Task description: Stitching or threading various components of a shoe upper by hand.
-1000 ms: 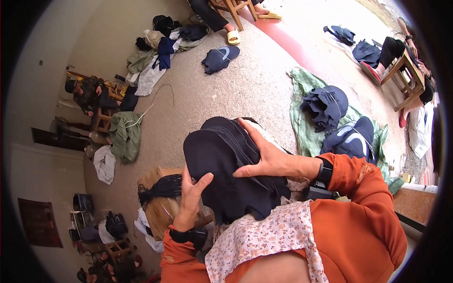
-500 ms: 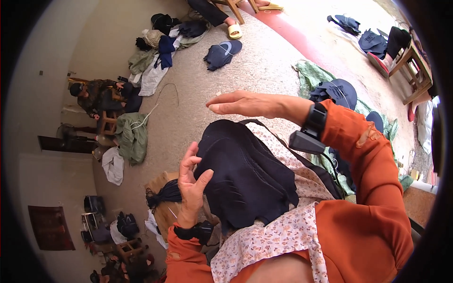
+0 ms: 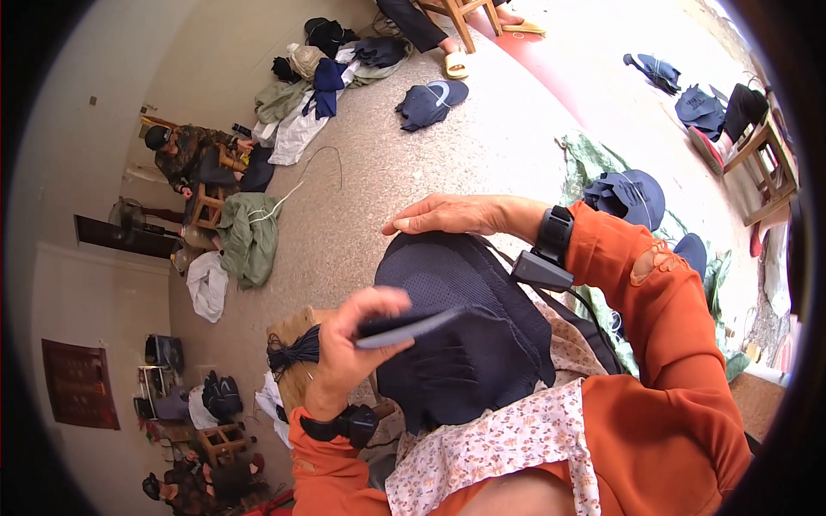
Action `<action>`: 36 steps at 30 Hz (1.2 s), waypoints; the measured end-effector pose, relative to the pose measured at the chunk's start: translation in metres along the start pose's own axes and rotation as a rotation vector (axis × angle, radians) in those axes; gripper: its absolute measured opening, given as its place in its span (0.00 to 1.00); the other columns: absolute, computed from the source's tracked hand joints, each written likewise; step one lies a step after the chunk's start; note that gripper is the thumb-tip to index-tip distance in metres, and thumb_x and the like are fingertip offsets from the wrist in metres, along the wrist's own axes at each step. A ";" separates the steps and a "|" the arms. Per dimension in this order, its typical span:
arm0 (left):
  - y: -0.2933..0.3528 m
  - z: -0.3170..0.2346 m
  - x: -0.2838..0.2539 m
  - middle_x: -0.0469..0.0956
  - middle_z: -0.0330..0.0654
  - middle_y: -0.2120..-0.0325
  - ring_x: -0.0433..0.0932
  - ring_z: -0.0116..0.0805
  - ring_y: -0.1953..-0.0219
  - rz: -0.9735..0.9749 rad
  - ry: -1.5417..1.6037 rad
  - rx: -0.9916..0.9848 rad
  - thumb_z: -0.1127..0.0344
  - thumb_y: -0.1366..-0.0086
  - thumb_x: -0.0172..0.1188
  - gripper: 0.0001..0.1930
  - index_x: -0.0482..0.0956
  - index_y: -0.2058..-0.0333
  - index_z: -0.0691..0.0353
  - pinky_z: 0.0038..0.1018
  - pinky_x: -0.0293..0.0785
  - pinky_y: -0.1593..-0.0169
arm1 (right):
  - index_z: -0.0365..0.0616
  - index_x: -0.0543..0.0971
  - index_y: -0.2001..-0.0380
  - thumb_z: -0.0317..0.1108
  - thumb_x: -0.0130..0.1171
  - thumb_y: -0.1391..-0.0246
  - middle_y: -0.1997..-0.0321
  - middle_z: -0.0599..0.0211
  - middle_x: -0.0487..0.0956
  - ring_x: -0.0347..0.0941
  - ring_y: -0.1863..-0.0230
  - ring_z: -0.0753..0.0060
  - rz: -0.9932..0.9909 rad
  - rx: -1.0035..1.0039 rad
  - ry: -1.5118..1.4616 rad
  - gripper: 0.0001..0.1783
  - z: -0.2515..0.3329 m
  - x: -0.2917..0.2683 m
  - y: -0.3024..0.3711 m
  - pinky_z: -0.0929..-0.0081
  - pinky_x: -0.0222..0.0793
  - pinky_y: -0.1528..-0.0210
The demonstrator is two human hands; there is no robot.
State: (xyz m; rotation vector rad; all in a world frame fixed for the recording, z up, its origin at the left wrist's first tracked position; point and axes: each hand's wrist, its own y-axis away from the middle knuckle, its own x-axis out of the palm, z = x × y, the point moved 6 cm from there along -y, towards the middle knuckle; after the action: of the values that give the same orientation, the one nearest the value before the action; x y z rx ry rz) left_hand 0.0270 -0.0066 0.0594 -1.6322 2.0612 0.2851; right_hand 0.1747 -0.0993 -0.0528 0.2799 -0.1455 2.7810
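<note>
A stack of dark navy cloth cap pieces (image 3: 456,370) lies across my lap on the floral apron (image 3: 490,439). My left hand (image 3: 353,340), slightly blurred, pinches the left edge of the top piece and lifts it. The raised part (image 3: 409,328) shows as a thin, grey-blue curved edge between thumb and fingers. Beneath it, a mesh-textured surface (image 3: 430,267) is bared. My right hand (image 3: 452,212) lies flat along the far edge of the stack, fingers stretched out to the left.
A bundle of dark cords (image 3: 297,351) lies on a wooden board (image 3: 297,391) at my left. Bundled navy caps (image 3: 430,105) sit on the floor ahead, others (image 3: 632,196) on green sheeting at right. A co-worker (image 3: 185,159) sits far left; cloth sacks (image 3: 249,236) stand near them.
My left hand has gone from open beside the stack to gripping and lifting the top piece's edge. My right hand has come down onto the stack's far edge.
</note>
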 end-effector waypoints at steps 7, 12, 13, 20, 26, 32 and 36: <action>0.002 0.023 -0.004 0.78 0.42 0.63 0.75 0.30 0.60 0.013 0.219 -0.122 0.73 0.47 0.71 0.11 0.81 0.65 0.66 0.24 0.70 0.57 | 0.40 0.74 0.44 0.44 0.51 0.36 0.46 0.61 0.77 0.72 0.45 0.70 -0.123 0.166 -0.072 0.24 -0.018 -0.002 -0.005 0.76 0.68 0.42; -0.011 0.037 0.005 0.65 0.48 0.42 0.65 0.39 0.41 0.021 0.039 -0.157 0.67 0.46 0.71 0.15 0.81 0.61 0.67 0.33 0.61 0.40 | 0.41 0.79 0.54 0.41 0.53 0.37 0.61 0.66 0.81 0.76 0.63 0.76 -0.100 0.199 -0.085 0.17 -0.012 0.006 0.005 0.78 0.75 0.58; -0.009 0.046 0.005 0.65 0.48 0.42 0.65 0.40 0.42 0.013 0.084 -0.230 0.66 0.46 0.71 0.16 0.81 0.61 0.68 0.33 0.61 0.40 | 0.41 0.79 0.54 0.41 0.52 0.37 0.62 0.68 0.80 0.75 0.64 0.78 -0.086 0.168 -0.048 0.17 -0.010 0.006 0.006 0.76 0.74 0.57; -0.021 0.059 0.005 0.65 0.49 0.46 0.68 0.40 0.46 0.104 -0.382 -0.189 0.62 0.53 0.76 0.34 0.72 0.50 0.70 0.33 0.65 0.41 | 0.43 0.76 0.46 0.41 0.50 0.36 0.47 0.62 0.77 0.72 0.47 0.71 -0.110 0.104 -0.052 0.20 -0.015 0.000 0.002 0.74 0.66 0.43; -0.019 0.070 0.008 0.73 0.46 0.55 0.75 0.32 0.53 0.013 0.313 -0.616 0.70 0.51 0.74 0.34 0.68 0.47 0.70 0.24 0.72 0.49 | 0.43 0.69 0.39 0.43 0.47 0.34 0.37 0.61 0.69 0.65 0.38 0.68 -0.038 0.092 0.085 0.25 -0.020 -0.005 -0.002 0.75 0.61 0.36; -0.010 0.068 0.005 0.73 0.46 0.50 0.75 0.32 0.53 -0.066 0.344 -0.583 0.75 0.52 0.72 0.24 0.77 0.54 0.69 0.25 0.73 0.48 | 0.45 0.70 0.40 0.41 0.47 0.36 0.40 0.57 0.72 0.65 0.37 0.63 -0.003 0.084 0.002 0.23 -0.023 -0.004 -0.005 0.73 0.59 0.34; -0.001 0.056 -0.007 0.70 0.47 0.44 0.67 0.38 0.41 0.040 0.212 -0.195 0.74 0.56 0.74 0.15 0.82 0.67 0.61 0.33 0.63 0.39 | 0.44 0.71 0.41 0.39 0.47 0.36 0.41 0.55 0.73 0.69 0.41 0.64 0.050 0.075 -0.012 0.22 -0.019 0.004 0.001 0.74 0.63 0.37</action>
State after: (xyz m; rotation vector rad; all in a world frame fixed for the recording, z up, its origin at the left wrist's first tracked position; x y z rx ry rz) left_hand 0.0427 0.0241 0.0152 -1.8053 2.2870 0.3498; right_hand 0.1673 -0.0961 -0.0707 0.3160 -0.0521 2.8387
